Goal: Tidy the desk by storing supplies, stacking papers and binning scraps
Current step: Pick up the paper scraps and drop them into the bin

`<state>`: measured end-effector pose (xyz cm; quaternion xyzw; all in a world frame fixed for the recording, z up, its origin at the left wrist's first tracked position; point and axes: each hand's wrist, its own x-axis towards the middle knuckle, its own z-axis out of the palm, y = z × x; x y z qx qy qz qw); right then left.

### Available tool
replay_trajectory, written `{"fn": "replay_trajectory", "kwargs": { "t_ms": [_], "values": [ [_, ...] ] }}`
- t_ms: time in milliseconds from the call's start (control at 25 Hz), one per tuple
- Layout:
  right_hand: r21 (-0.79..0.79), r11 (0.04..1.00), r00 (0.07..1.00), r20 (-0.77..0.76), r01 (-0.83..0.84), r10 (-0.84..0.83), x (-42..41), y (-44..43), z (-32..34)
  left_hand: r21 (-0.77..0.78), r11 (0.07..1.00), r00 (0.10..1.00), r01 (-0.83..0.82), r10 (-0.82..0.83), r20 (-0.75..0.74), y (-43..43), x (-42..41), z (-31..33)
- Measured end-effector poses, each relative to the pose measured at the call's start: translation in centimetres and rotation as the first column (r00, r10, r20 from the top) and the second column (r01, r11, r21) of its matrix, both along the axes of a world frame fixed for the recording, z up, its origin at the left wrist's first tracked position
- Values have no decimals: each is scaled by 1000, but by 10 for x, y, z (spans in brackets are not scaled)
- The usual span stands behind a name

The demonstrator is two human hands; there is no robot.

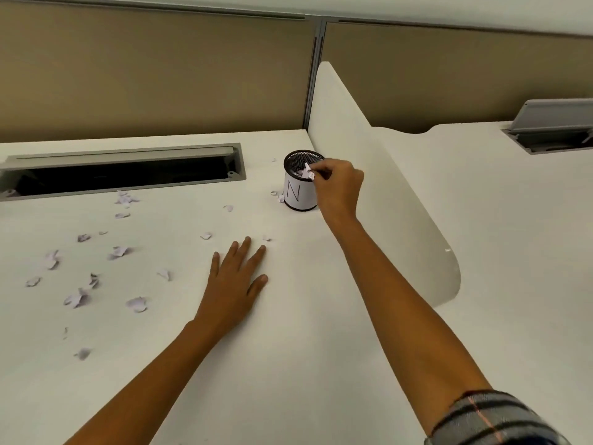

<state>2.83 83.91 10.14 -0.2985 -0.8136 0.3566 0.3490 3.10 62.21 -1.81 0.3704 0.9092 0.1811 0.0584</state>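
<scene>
- The scrap (pixel 309 172) is pinched between the fingertips of the right hand (pixel 338 184), directly over the open mouth of the cup (pixel 300 194), a mesh pot with a white label marked N. If it is let go off-centre, so light a piece could catch the rim or drift and land outside. Two bits (pixel 278 196) lie against the cup's base on its left.
- The right hand hangs just beside the cup's right rim. The cup looks light and stands free, so a knock from knuckles or wrist on withdrawal could tip it and spill what is inside.
- The divider (pixel 369 187) stands just right of the cup and leaves the hand little room, which makes that knock likelier.
- The left hand (pixel 236 281) lies flat on the desk (pixel 305 332) in front of the cup, fingers straight and spread, holding nothing. A quick sideways sweep could fan the nearest bits away rather than gather them.
- Many loose scraps (pixel 137 304) lie well left of the cup. An open slot (pixel 128 173) runs behind them, and a careless brush could push pieces into it, out of reach.
</scene>
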Motion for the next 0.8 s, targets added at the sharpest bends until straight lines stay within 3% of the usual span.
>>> {"fn": "replay_trajectory", "kwargs": {
  "t_ms": [200, 320, 480, 640, 800],
  "values": [
    [144, 988, 975, 220, -62, 29, -44, 26, 5, -91, 994, 992, 54, -64, -111, -7, -3, -4],
    [187, 980, 971, 237, -67, 21, -45, 26, 13, -90, 995, 990, 45, -57, -129, -7, 0, -5],
    [238, 970, 995, 93, -45, 24, -33, 20, 16, -69, 995, 994, 66, -72, -84, -9, -2, -2],
    [285, 957, 995, -70, -49, 72, -7, -6, 7, 52, 997, 997, 63, -66, 44, -23, 2, 12],
    [264, 953, 978, -103, -151, 184, 37, -58, -20, 98, 994, 998, 44, -47, 28, -65, 16, 15]
  ]
}}
